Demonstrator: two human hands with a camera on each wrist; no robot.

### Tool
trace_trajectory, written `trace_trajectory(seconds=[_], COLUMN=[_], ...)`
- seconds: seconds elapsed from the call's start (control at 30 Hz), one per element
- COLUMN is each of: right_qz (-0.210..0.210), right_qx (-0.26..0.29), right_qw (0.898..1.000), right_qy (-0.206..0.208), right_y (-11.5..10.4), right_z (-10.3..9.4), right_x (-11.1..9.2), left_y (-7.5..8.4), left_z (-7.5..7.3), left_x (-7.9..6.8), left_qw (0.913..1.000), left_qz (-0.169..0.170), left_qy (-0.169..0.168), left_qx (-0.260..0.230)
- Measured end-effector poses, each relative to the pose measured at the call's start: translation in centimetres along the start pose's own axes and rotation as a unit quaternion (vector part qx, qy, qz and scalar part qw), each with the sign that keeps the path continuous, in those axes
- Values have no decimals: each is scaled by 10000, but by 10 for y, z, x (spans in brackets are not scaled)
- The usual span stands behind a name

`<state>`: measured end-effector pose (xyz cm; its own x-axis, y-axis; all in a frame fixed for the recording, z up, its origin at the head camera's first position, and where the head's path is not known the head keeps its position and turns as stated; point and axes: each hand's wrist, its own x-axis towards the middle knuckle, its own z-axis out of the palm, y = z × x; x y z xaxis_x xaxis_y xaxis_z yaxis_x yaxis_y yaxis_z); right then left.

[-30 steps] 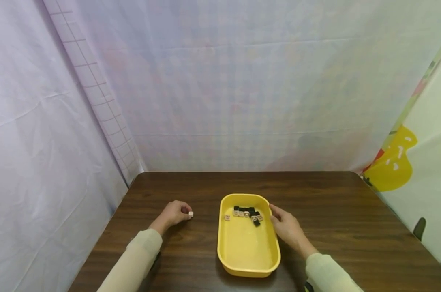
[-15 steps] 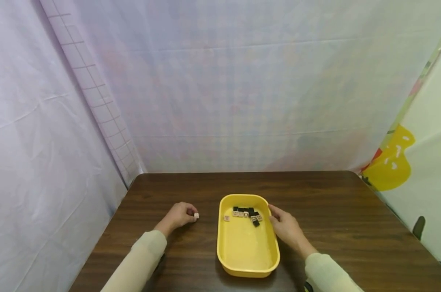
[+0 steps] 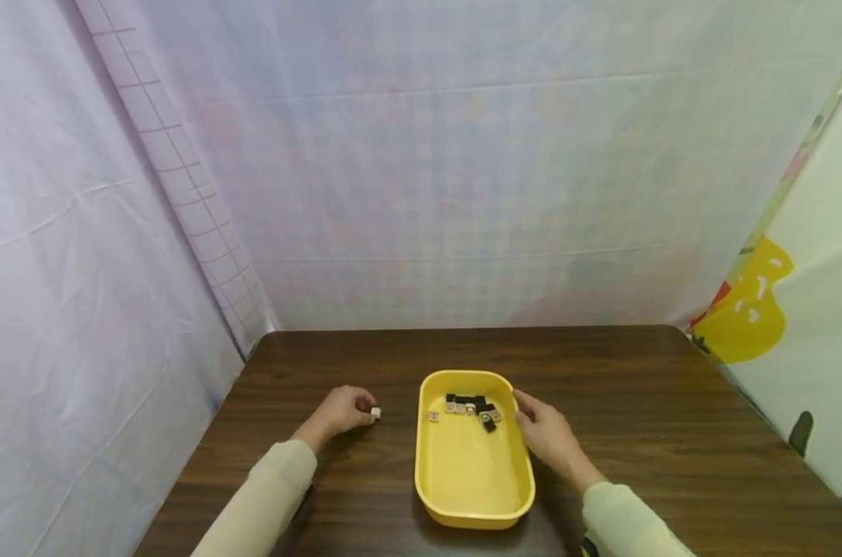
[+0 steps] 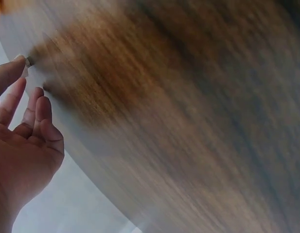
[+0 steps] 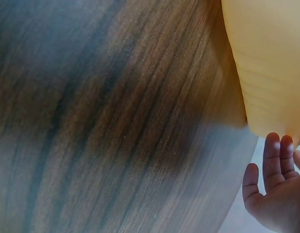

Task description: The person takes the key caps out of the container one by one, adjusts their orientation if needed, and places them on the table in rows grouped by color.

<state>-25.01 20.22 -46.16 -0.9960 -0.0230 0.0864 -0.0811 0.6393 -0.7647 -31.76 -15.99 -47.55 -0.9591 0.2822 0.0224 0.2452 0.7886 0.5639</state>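
Between thumb and finger of my left hand (image 3: pixel 340 410), a small white block (image 3: pixel 375 413) is pinched low over the table, left of the yellow tray (image 3: pixel 473 480). The left wrist view shows the other fingers of that hand apart from the block (image 4: pixel 26 68), which is mostly covered by the fingertips. My right hand (image 3: pixel 549 437) rests against the tray's right side near its far end. In the right wrist view its fingers (image 5: pixel 272 155) are fairly straight at the tray's outer wall (image 5: pixel 269 63). Inside the tray lie several small pale marked blocks (image 3: pixel 460 408) and several black ones (image 3: pixel 489 425).
The dark wood-grain table (image 3: pixel 623 402) extends around the tray on all sides. Pale curtains (image 3: pixel 449 170) hang behind and to the left. A white patterned sheet with a yellow shape (image 3: pixel 748 309) hangs at the right.
My left hand has moved slightly to the right with the white block, mostly in the first half second. The right hand and the tray hold their place.
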Motion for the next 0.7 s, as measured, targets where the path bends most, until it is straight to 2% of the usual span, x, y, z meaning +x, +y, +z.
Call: trace_trajectory(seconds=[0.23, 0.37, 0.53, 0.7], right_qz=[-3, 21, 53, 103], right_qx=[-6, 17, 54, 19], right_qw=[10000, 10000, 10000, 9999], right_qy=[31, 13, -5, -13], right_y=[2, 0, 0, 0], right_z=[0, 0, -1, 0], right_x=[0, 1, 0, 0], left_y=[3, 12, 37, 69], left_z=[-2, -3, -1, 7], left_x=[0, 4, 8, 11], left_qw=[9998, 9993, 9971, 9958], left_qz=[110, 165, 435, 627], left_qy=[109, 263, 440, 359], left_qx=[-140, -225, -444, -565])
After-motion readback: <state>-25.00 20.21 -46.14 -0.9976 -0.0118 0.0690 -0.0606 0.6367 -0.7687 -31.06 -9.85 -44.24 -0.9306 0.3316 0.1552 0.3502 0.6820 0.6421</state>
